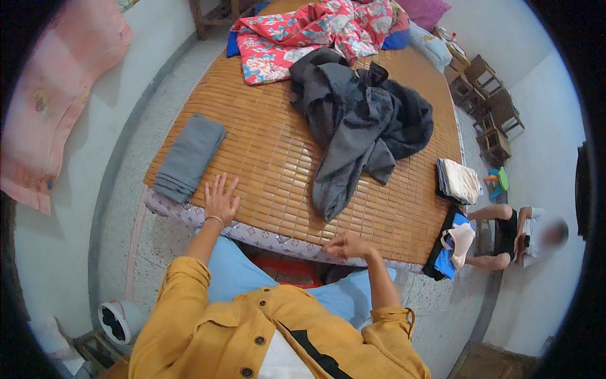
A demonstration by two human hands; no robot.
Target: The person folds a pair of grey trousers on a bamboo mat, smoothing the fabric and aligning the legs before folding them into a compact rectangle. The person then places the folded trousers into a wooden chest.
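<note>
My left hand (221, 201) lies flat with fingers spread on the bamboo mat (265, 151) at the bed's near edge. Just beyond and left of it rests a folded grey garment (189, 156), a flat long bundle. Over the near edge of the bed hovers my right hand (349, 245), its fingers loosely bent and apart, holding nothing. A crumpled dark grey garment (360, 120), possibly trousers, sprawls across the middle of the mat, away from both hands. Its exact kind is hard to make out among the folds.
A red floral quilt (297, 41) lies at the far end. Folded clothes (457, 180) are stacked at the right edge, with blue and pale garments (451, 246) nearer. Another person (527, 240) sits to the right. Wooden stools (495, 114) line the right wall; a rice cooker (120, 321) stands lower left.
</note>
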